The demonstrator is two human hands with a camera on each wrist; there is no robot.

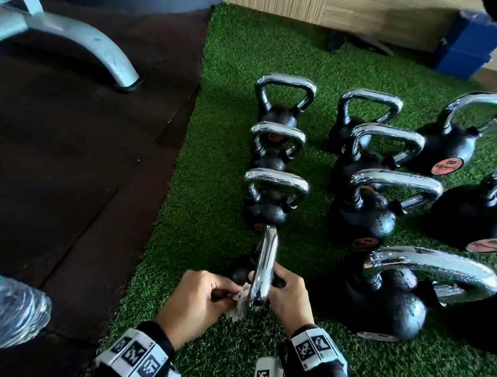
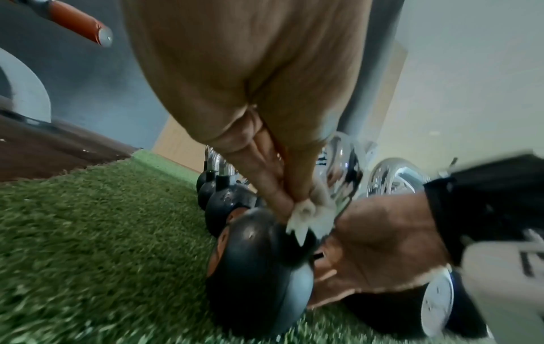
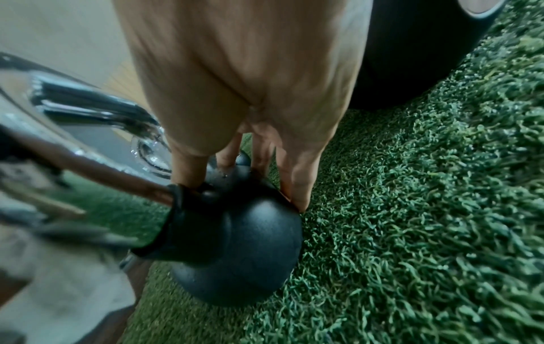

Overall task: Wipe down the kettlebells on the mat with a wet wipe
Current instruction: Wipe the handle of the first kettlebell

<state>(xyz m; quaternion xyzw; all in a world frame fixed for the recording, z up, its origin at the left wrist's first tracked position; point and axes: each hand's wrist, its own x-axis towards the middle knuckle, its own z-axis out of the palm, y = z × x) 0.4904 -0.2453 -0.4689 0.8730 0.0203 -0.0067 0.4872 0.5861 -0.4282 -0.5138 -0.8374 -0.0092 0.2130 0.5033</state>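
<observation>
Two hands work the nearest kettlebell [image 1: 258,273] on the green mat [image 1: 211,184]: the left hand [image 1: 199,298] pinches a crumpled wet wipe [image 1: 239,305] against the chrome handle [image 1: 263,269], while the right hand [image 1: 288,294] clamps its fingers over the black ball, seemingly to steady it. Other kettlebells [image 1: 361,212] stand close ahead and right; the mat's edge and dark floor [image 1: 59,168] lie near on the left, leaving open room there.
</observation>
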